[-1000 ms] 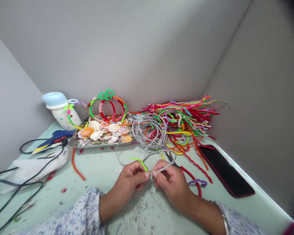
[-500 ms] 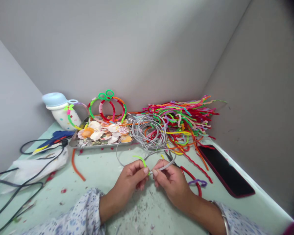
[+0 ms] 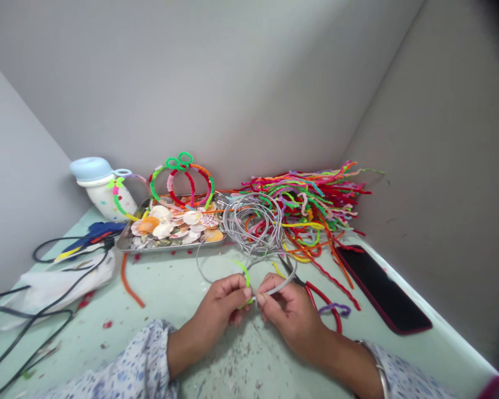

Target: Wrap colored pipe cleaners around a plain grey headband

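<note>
My left hand (image 3: 223, 302) pinches a short bright green pipe cleaner (image 3: 246, 272) against a grey wire, with one green end sticking up past the thumb. Close beside it, my right hand (image 3: 289, 305) grips the grey wire (image 3: 286, 284) between thumb and fingers. That wire curves up in a loop behind both hands, near a coil of the same wire (image 3: 253, 224). The exact wrap at the fingertips is partly hidden. Red-handled scissors (image 3: 336, 318) lie beneath and beside my right hand, partly covered by it.
A metal tray (image 3: 170, 250) of seashells holds rings wrapped in coloured pipe cleaners (image 3: 213, 185). Behind the coil lies a pile of pipe cleaners (image 3: 311, 191). A phone (image 3: 388, 293) rests at right; a bottle (image 3: 108, 197), black cables (image 3: 37, 316) and a plastic bag (image 3: 66, 280) are left.
The green pipe cleaner's free end has shifted slightly right and stands more upright. Both hands stay nearly in place, with small finger movements.
</note>
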`<state>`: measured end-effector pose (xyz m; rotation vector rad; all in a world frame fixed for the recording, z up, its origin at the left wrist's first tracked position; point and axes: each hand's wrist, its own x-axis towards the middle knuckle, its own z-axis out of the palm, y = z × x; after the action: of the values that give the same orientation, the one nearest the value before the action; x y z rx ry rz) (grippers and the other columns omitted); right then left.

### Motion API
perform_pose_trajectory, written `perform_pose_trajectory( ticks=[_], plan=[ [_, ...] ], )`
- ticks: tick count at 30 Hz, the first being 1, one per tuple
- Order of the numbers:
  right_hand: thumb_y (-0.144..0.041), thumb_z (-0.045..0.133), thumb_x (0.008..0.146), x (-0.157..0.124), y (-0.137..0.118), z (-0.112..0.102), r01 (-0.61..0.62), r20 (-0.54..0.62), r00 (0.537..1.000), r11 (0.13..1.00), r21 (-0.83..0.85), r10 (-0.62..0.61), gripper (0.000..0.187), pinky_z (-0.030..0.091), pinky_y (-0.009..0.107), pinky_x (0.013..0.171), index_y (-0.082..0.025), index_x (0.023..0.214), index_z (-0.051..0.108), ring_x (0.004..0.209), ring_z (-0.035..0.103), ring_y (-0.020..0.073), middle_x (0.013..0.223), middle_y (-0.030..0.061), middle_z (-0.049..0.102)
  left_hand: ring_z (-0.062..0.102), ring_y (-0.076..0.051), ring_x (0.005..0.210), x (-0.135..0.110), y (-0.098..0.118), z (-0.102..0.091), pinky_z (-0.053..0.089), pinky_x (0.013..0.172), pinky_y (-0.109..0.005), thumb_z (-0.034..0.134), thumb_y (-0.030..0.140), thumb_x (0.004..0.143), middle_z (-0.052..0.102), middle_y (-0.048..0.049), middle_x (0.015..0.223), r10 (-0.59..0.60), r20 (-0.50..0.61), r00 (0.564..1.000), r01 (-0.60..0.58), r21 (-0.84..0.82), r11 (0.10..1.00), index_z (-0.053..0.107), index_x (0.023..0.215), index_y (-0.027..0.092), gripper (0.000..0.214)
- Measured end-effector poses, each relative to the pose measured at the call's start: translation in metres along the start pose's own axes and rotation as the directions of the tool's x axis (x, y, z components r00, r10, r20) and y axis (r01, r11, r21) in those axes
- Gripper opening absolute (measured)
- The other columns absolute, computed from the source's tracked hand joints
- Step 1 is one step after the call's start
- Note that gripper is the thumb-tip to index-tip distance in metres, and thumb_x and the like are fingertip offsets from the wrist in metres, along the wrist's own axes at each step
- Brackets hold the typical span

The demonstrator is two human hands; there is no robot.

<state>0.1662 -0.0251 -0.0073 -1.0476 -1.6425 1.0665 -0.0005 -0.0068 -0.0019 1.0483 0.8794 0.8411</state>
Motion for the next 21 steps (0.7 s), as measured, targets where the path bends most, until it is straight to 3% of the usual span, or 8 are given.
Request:
perform_pose_trajectory(
  ticks=[5,13,16,21],
  plan=[
    [-0.024,0.054,0.089,0.0,0.0,0.0,0.055,-0.009,0.998,0.997,-0.059,-0.056,0.013,0.042,0.026,0.056,-0.019,0.078,0.06,0.058,0.054,0.0133,0.067,-0.0015,0.055,0.033,-0.005,0.043,0.0,0.0,0.0,0.023,0.042,-0.02,0.07,0.039,0.076,0.042,0.0067,0.052,0.001,0.006,1.0,-0.001,-0.005,1.0,0.053,0.064,0.016,0.031],
    [-0.03,0.052,0.092,0.002,0.002,0.0,-0.04,-0.079,0.996,0.998,0.053,0.044,0.019,0.042,0.024,0.053,-0.021,0.076,0.055,0.053,0.051,0.013,0.059,-0.0036,0.053,0.04,-0.006,0.043,0.001,-0.004,0.0,0.029,0.044,-0.019,0.054,0.042,0.091,0.05,0.0046,0.055,0.042,0.0,0.999,-0.042,0.029,0.999,0.054,0.076,0.017,0.03],
    [-0.032,0.053,0.092,0.002,0.003,0.0,-0.065,-0.107,0.992,0.996,0.067,0.072,0.019,0.041,0.024,0.053,-0.021,0.077,0.055,0.054,0.051,0.013,0.06,-0.0033,0.054,0.04,-0.007,0.045,-0.001,-0.003,0.0,0.031,0.046,-0.019,0.056,0.04,0.09,0.048,0.0065,0.053,0.089,-0.038,0.995,-0.085,0.098,0.992,0.055,0.089,0.018,0.022],
    [-0.033,0.054,0.092,0.004,0.007,0.002,-0.077,-0.11,0.99,0.992,0.096,0.088,0.019,0.042,0.024,0.053,-0.02,0.077,0.056,0.054,0.051,0.0128,0.06,-0.0033,0.054,0.045,-0.009,0.056,-0.01,-0.003,0.002,0.038,0.053,-0.019,0.06,0.033,0.089,0.049,0.0052,0.068,0.239,-0.087,0.967,-0.209,0.264,0.942,0.053,0.097,0.02,0.016]
  ],
)
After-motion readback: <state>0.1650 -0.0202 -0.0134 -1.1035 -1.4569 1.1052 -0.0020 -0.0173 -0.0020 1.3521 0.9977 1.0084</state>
